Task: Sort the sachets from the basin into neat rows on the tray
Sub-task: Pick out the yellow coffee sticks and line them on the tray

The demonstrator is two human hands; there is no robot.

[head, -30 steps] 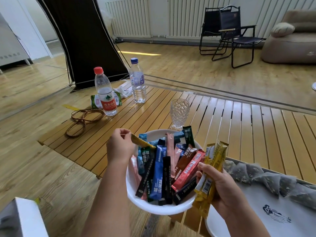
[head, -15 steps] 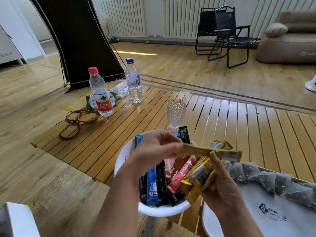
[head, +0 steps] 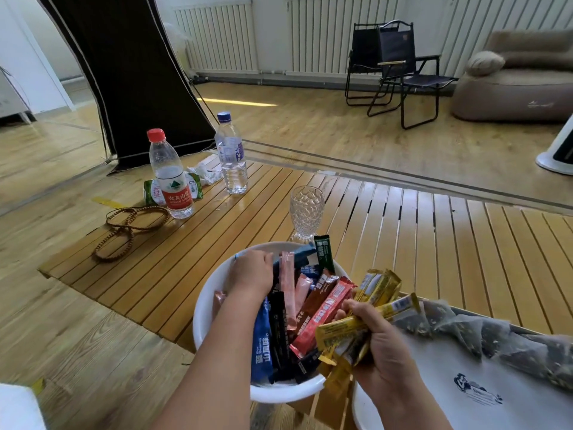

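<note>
- Sachets (head: 288,308), long narrow foil sticks in blue, black, pink, brown and red, lie heaped in the round white plastic basin (head: 204,318) at the near edge of the slatted wooden table (head: 434,237); most run lengthwise away from the person.
- The left hand (head: 252,274) reaches down into the far left of the heap, knuckles up; its fingertips are hidden among the sticks, so I cannot tell whether it pinches one.
- The right hand (head: 376,342) grips a fanned bunch of yellow sachets (head: 372,305) just right of the basin.
- The white tray (head: 440,395) lies directly beneath and right of that hand, with grey mesh tea bags (head: 502,339) along its far edge.
- Judgement: the right hand is nearer the tray, so the yellow row likely falls to it.
</note>
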